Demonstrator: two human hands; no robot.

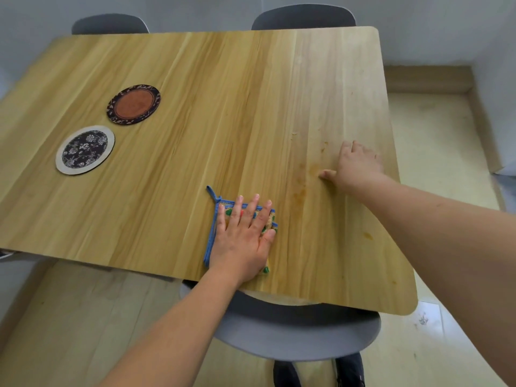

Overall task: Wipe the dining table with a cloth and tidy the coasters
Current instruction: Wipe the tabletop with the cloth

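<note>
The left hand (pixel 243 241) presses flat, fingers spread, on the blue-edged cloth (pixel 213 227) near the table (pixel 195 79) edge. The right hand (pixel 354 166) rests open beside orange stains (pixel 300 191). Two round coasters (pixel 133 104) lie well apart from them.

On the dining table (pixel 195 107) we find two round coasters (pixel 133 104) (pixel 85 150) at the left, one behind the other and apart. Near the front edge, right of centre, lies the cloth (pixel 213 230) under our left hand (pixel 243 236), which rests flat on it. Our right hand (pixel 354 166) rests on the tabletop further right and behind. One chair (pixel 293 331) stands before the table, two chairs (pixel 110 23) (pixel 303 16) behind it.
</note>
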